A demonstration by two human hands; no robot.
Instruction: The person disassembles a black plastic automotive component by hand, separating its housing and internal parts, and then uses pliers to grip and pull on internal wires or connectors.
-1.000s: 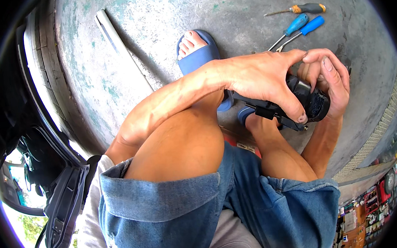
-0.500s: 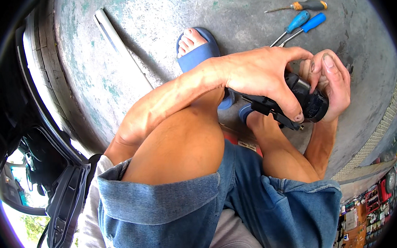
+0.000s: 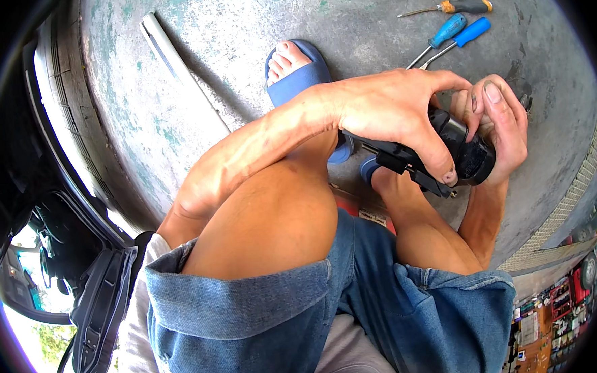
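A black plastic part (image 3: pixel 475 158) with a rounded, shiny housing and a flat bracket (image 3: pixel 395 158) is held above the floor between my two hands. My left hand (image 3: pixel 403 113) wraps over it from the left, with the thumb pressed along the bracket side and the fingers reaching round the far side. On the right, my right hand (image 3: pixel 503 125) grips the rounded end, its fingers curled and meeting the left fingertips at the top. The palms hide much of the part. Whether anything small sits between the fingertips, I cannot tell.
Beyond my hands lie an orange-and-black screwdriver (image 3: pixel 466 6) and two blue-handled tools (image 3: pixel 447 31), (image 3: pixel 473 32) on the concrete floor. A long pale strip (image 3: pixel 170 51) lies at the far left. Left stands an open vehicle door (image 3: pixel 96 319); crowded shelves (image 3: pixel 555 315) are at lower right.
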